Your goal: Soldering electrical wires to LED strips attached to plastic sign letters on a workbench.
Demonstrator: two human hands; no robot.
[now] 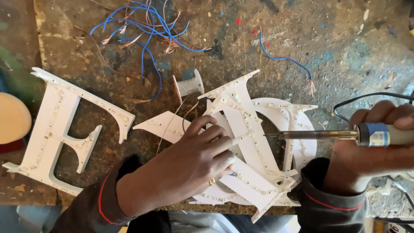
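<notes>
**A:** Head view, looking straight down. The left hand [196, 151] is spread flat, fingers [215, 136] curled down onto the stack of white sign letters [246, 129], pinning it to the bench. Nothing is gripped, it is just pressing.

**B:** And the right hand [371, 146] is closed in a fist around the soldering iron [379, 134], with the metal tip lying level and pointing at the LED strip [243, 114] on the top letter.

**A:** The tip sits just beside those left fingertips. That's my worry: one slip of the stack and hot metal could meet a finger.

**B:** I'd also say the white plastic could scorch or melt if the tip rests off the strip's contacts. The letters are piled loosely and tilted, so they may rock.

**A:** The iron's black cable [366, 97] loops near the wrist; a snag could jerk the tip.

**B:** The solder spool [189, 85] stands just behind the stack, with its thin wire trailing toward the hand. Loose blue wires [146, 30] lie farther back, and a separate white letter [60, 129] lies well apart at the left.

**A:** Whether the tip actually touches the strip, I cannot tell.
</notes>
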